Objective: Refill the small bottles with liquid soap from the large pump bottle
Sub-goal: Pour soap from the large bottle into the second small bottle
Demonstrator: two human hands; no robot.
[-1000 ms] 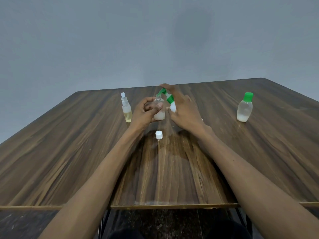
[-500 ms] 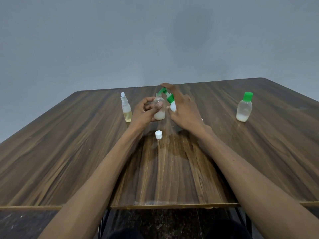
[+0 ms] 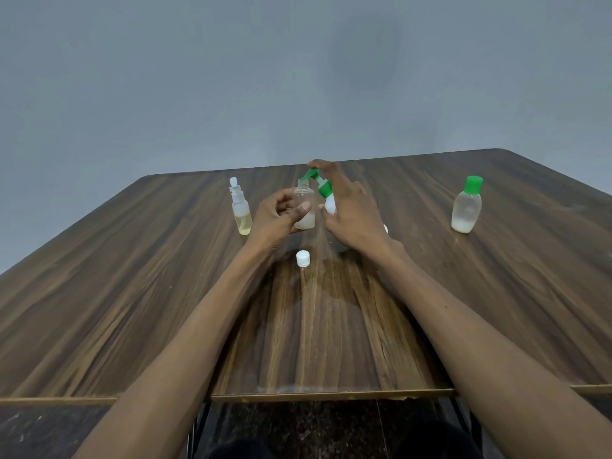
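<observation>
Nothing moved: left fingers [image 3: 299, 208] round clear cylindrical bottle [image 3: 304, 207], right fingers [image 3: 326, 173] round green-nozzled pump bottle [image 3: 326, 193].

Three small bottles [image 3: 304, 207] [image 3: 240, 210] [image 3: 466, 207] (one uncapped), one pump bottle [image 3: 326, 193], one loose cap [image 3: 303, 258].

Almost no change: the right hand [image 3: 351, 210] stays on the pump bottle [image 3: 326, 193], the nozzle remaining over the small bottle [image 3: 304, 207] held by the left hand [image 3: 278, 220].

Plain indoor room, type undetermined: a wood-grain laminate table [image 3: 132, 309] stands against a bare grey painted wall [image 3: 298, 77], above a dark speckled stone floor [image 3: 39, 432]. No further furnishings identify the location.
</observation>
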